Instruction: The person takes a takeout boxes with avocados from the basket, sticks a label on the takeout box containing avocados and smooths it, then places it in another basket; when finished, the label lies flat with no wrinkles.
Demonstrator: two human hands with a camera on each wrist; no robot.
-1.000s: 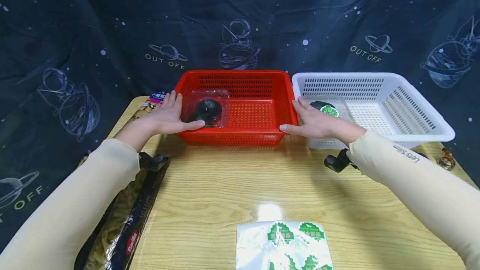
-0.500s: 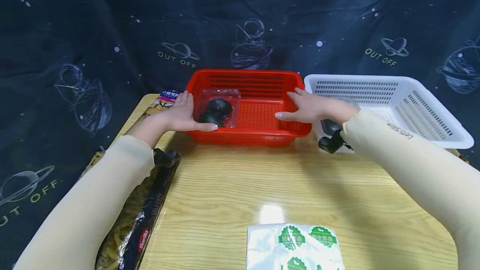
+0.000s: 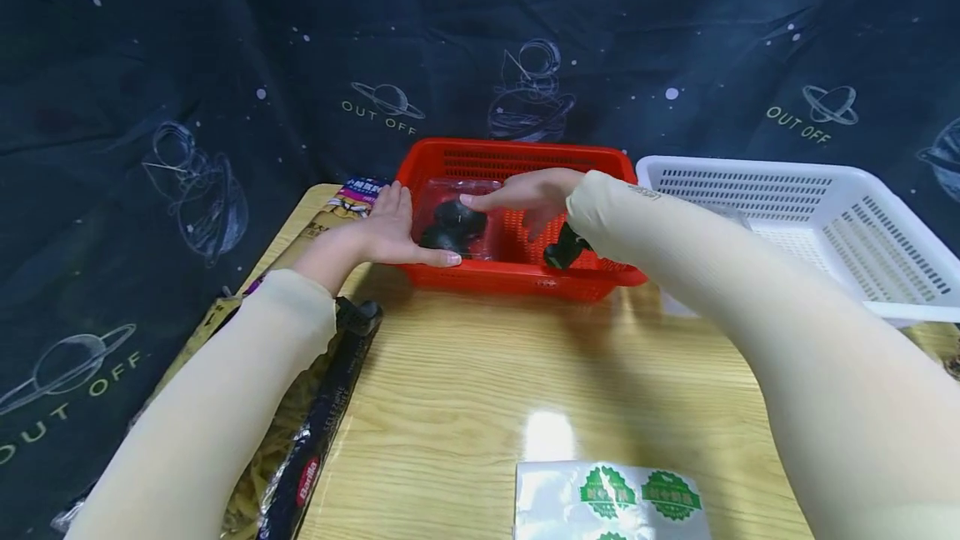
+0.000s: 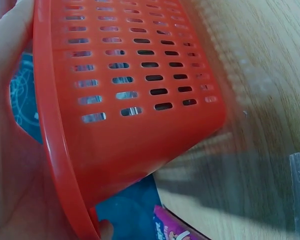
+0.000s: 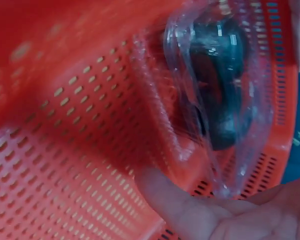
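A red slotted plastic basket (image 3: 510, 277) stands at the back of the table. My left hand (image 3: 378, 233) rests on its left front corner, fingers straight along the left rim and thumb on the front rim; the left wrist view shows this rim against the palm. Inside the basket, at the left, is a clear plastic box (image 3: 492, 244) with dark round pieces (image 3: 459, 219) in it. My right hand (image 3: 536, 190) reaches over the basket, thumb stretched toward the box. In the right wrist view, the thumb and palm are right by the box's near edge, with nothing gripped.
A white slotted basket (image 3: 765, 177) stands to the right, partly behind the right sleeve. Along the left edge lie a black Barilla pasta bag (image 3: 311, 448) and a gold-and-purple package (image 3: 362, 194). A sheet of green-and-white stickers (image 3: 611, 498) lies at the front. A dark cloth hangs behind.
My right hand has left the red basket's right rim and moved left over its inside toward the clear box. The left hand stays on the corner. The view has shifted slightly left.
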